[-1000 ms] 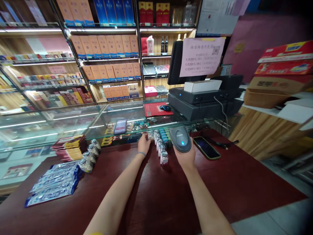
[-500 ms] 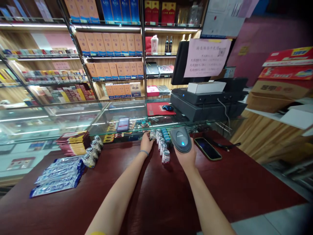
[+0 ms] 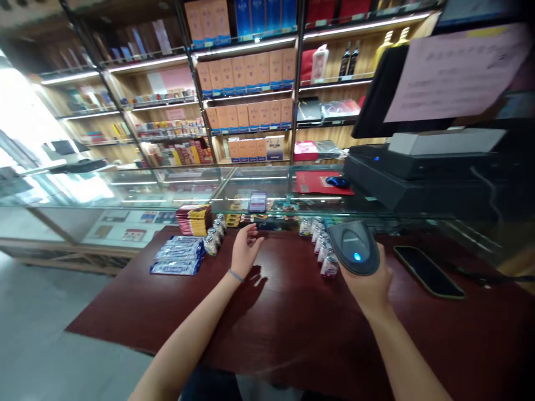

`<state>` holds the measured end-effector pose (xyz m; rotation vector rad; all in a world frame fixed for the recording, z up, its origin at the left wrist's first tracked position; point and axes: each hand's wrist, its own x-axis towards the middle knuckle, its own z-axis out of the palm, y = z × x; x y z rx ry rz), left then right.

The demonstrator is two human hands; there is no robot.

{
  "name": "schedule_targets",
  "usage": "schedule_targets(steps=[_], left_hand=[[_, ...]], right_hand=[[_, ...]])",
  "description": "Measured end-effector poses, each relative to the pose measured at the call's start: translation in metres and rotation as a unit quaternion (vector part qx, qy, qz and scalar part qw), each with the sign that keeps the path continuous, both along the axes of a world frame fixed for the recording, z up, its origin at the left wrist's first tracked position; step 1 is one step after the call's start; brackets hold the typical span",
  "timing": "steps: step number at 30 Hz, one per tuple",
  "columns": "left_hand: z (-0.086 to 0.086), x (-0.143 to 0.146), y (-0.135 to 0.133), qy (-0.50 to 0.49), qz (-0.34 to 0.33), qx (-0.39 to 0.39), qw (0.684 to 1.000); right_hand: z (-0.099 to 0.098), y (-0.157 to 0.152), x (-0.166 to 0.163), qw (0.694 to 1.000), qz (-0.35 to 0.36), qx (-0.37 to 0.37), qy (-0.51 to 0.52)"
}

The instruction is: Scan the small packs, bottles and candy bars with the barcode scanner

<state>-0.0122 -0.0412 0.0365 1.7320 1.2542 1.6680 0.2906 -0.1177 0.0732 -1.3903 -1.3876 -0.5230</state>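
My left hand [image 3: 244, 250] is raised over the middle of the dark red tabletop [image 3: 267, 312], casting a shadow on it. Its thumb stands apart from the loosely bent fingers, and nothing shows in it. My right hand [image 3: 370, 284] is closed round a grey barcode scanner [image 3: 354, 248] with a lit blue light. Just left of the scanner, a row of small lidded jars [image 3: 321, 245] runs away from me. Another row of jars [image 3: 214, 236] stands left of my left hand, beside flat blue-and-silver packets [image 3: 179, 256] and a stack of maroon-and-yellow packs [image 3: 193, 220].
A phone [image 3: 428, 272] lies right of the scanner. Behind the tabletop is a glass display counter [image 3: 259, 174] with a red mat [image 3: 315, 184] and a mouse [image 3: 336, 181]. A cash register [image 3: 401, 172] stands at the right. Stocked shelves line the back.
My left hand has drawn away from the far end of the right-hand jar row, moving left and up off the tabletop. The view has turned left. My right hand still holds the scanner.
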Motion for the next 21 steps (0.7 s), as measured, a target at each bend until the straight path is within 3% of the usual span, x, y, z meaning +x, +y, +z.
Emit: schedule_targets(steps=[5,10,16,21], left_hand=[[0.007,-0.073,-0.026,0.015,0.138,0.076,0.987],[-0.011,-0.119,-0.030,0.028,0.277,0.078,0.957],[-0.043,-0.132,-0.018,0.010,0.266,-0.014,0.964],[-0.053,-0.134,-0.011,0.058,0.236,-0.018,0.970]], right_hand=[[0.006,-0.011,-0.034,0.994,0.073,0.014,-0.076],[-0.004,-0.019,-0.071,0.970,0.164,0.017,-0.180],[-0.029,-0.021,-0.091,0.947,0.243,-0.083,-0.193],[-0.038,-0.019,-0.091,0.943,0.243,-0.113,-0.198]])
